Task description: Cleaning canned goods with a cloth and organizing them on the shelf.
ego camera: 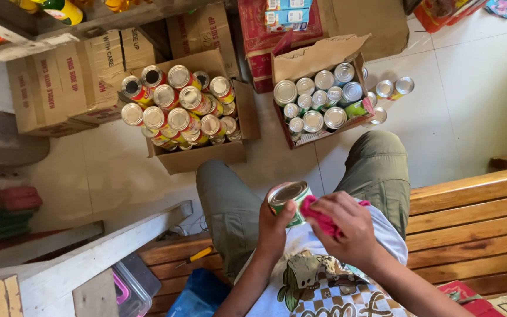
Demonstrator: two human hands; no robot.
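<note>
1. I see my left hand (274, 226) low in the middle of the frame. Its fingers are wrapped tight around a can (289, 199) with a green and white label.
2. The can is tipped a bit. Its shiny top faces up and to the left.
3. My right hand (347, 226) is just right of the can. Its fingers are pinched shut on a pink cloth (318, 216).
4. The cloth touches the right side of the can.
5. Both hands are above my lap. My knees in green pants (377, 170) point to the top of the frame.
6. I sit on a wood bench (470, 217) that runs to the lower right.
7. On the floor in front of my knees is an open box (203, 154). It is full of cans with red and yellow labels (177, 103), lying on their sides.
8. To its right is another box (318, 58), full of cans standing up (315, 100).
9. Two loose cans (394, 88) lie on the white tiles just right of that box.
10. A small screwdriver (198, 255) with a yellow handle lies on the bench at lower left.
11. More closed boxes (60, 82) stand at upper left.
</note>
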